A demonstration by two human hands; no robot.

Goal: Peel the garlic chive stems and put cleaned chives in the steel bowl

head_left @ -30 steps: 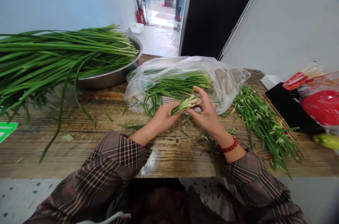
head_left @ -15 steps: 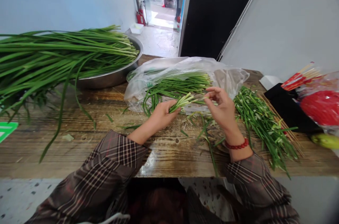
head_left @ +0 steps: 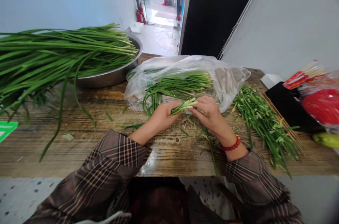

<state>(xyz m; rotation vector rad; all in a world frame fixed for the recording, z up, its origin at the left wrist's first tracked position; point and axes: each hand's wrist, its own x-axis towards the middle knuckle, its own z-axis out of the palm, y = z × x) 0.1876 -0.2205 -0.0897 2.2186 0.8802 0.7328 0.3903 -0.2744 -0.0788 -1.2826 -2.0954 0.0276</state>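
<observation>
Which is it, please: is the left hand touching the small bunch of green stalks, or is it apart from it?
Touching: the head view shows the left hand closed round the small bunch of green stalks, thumb along it.

On the worktop (head_left: 100,153), the basin (head_left: 106,78) of long stalks (head_left: 79,51) sits left of the plastic bag (head_left: 230,75); cut greens (head_left: 262,121) lie right of the bag, and the box (head_left: 291,111) stands beyond them, furthest right.

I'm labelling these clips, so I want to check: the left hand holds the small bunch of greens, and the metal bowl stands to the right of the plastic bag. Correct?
Not quite: the head view shows the metal bowl to the left of the plastic bag, not right.
</observation>
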